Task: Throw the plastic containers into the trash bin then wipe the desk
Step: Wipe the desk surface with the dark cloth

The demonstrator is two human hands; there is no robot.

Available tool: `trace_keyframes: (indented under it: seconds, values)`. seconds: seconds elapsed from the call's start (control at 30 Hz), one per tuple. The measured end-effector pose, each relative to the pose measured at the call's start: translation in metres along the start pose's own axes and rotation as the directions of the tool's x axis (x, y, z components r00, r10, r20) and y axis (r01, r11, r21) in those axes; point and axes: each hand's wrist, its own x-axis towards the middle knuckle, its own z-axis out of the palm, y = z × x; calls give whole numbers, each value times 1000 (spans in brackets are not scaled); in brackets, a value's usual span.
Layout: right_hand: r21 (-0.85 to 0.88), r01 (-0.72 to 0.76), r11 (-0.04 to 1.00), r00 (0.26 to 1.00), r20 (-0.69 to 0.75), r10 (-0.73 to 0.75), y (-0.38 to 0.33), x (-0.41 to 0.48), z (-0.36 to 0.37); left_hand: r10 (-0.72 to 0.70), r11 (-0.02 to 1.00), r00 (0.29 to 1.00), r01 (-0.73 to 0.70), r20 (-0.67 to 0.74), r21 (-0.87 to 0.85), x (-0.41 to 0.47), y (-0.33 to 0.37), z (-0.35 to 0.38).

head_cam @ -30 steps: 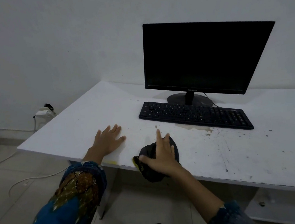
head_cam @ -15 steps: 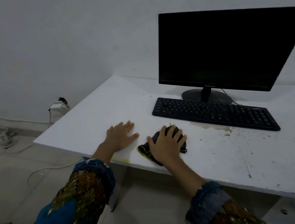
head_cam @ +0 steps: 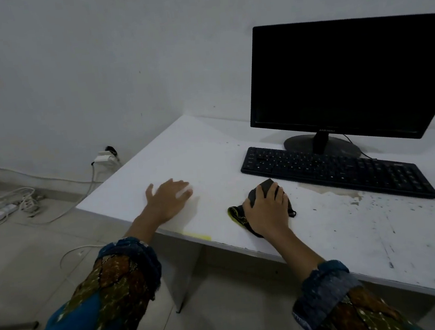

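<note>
Your right grip (head_cam: 266, 210) is clamped on a dark cloth (head_cam: 235, 213). The fingers curl over the bunched fabric and the thumb is at its left side. The cloth is pressed down on the white table (head_cam: 209, 152), just in front of the left end of the keyboard (head_cam: 333, 170) and close to it, but not touching it. A part of the cloth with a yellow edge comes out from under your palm, on the side away from the keyboard.

Your left grip (head_cam: 167, 200) is apart and holds nothing. It lies flat on the table with spread fingers, well to the left of the keyboard, and the fingertips are blurred.

A brownish stain (head_cam: 330, 192) is on the table along the front edge of the keyboard, and small dark specks spread from it to the right. The monitor (head_cam: 350, 79) stands directly behind the keyboard with a black screen. A yellow mark (head_cam: 197, 236) is on the near edge of the table, in front and left of the keyboard. White cables (head_cam: 25, 203) lie on the floor, far left of the keyboard.
</note>
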Motion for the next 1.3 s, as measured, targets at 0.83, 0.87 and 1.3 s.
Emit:
trace_keyframes:
  seconds: [0.83, 0.87, 1.3]
  values:
    - [-10, 51, 999, 996, 72, -50, -33, -11, 5, 9, 982, 934, -75, -358, -172, -3, -76, -7]
    - [-7, 54, 998, 996, 67, -54, -37, -5, 8, 7, 982, 930, -76, -366, -175, -3, -77, -7]
    - [38, 152, 988, 988, -48, -150, -52, 30, 19, 35, 989, 925, -87, -378, -120, 3, -87, -2]
